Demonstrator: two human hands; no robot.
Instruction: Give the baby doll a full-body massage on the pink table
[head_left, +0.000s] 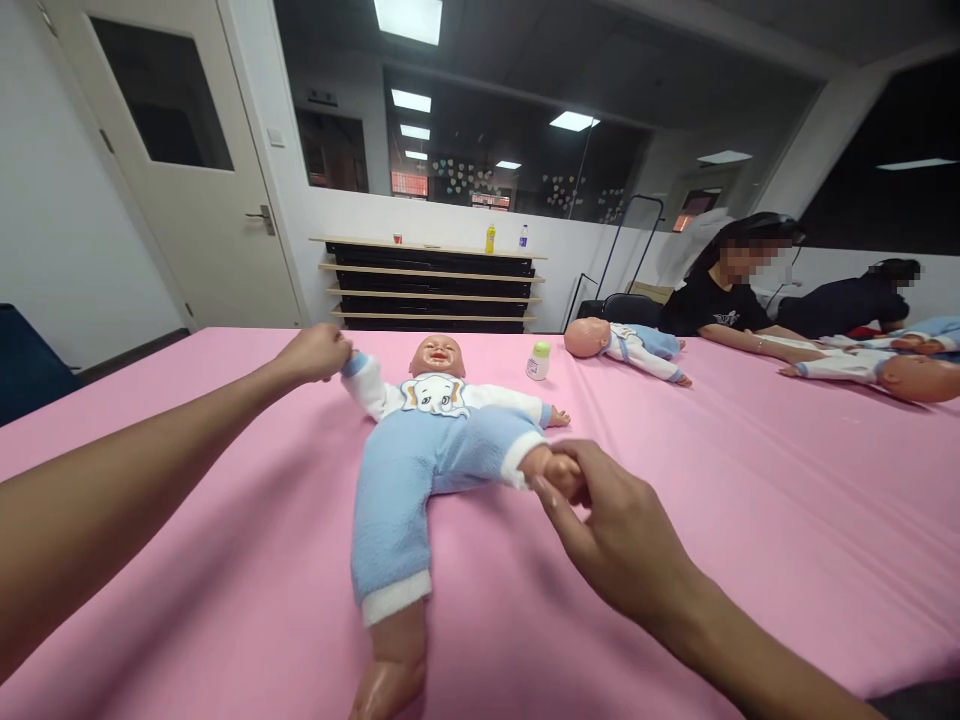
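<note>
A baby doll lies on its back on a pink-covered table, its head at the far end. It wears blue trousers and a white top with an elephant face on the chest. My left hand is closed around the doll's hand on the left side, and that arm is raised off the cloth. Around the doll's foot on the right side, my right hand is wrapped, with that leg bent outward. The other leg stretches toward me, its foot cut off by the frame's lower edge.
A small white bottle with a green cap stands right of the doll's head. Farther right lie another doll and a third doll, near two people seated at the table. Behind is a low shelf with bottles on top.
</note>
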